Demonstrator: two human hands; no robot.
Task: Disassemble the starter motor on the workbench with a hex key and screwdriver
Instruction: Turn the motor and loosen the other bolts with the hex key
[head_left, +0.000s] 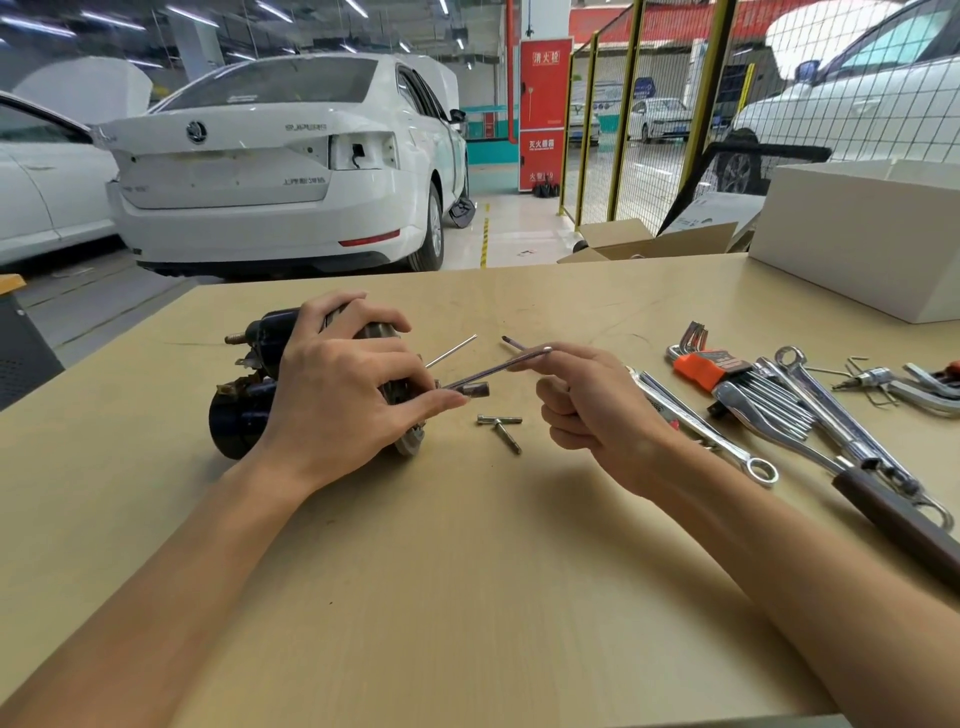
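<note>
Head view: left hand (343, 395) is gripping starter motor (249, 400), right hand (587, 400) pinching hex key (498, 366)
Keeping the key seated straight while turning is helping avoid slipping

A tan bench (467, 571) fills the lower view. The dark starter motor (249, 405) lies on it at nine o'clock, with two loose bolts (501, 428) crossed just beside it toward the centre. From three o'clock outward lie a combination spanner (711, 431), a set of hex keys in an orange holder (709, 366), a wooden-handled ratchet (883, 499), a small bit (862, 378) and a bent wire (857, 358), while a white box (857, 244) stands at two o'clock and a brown carton (649, 241) sits at the far edge around one o'clock.
</note>
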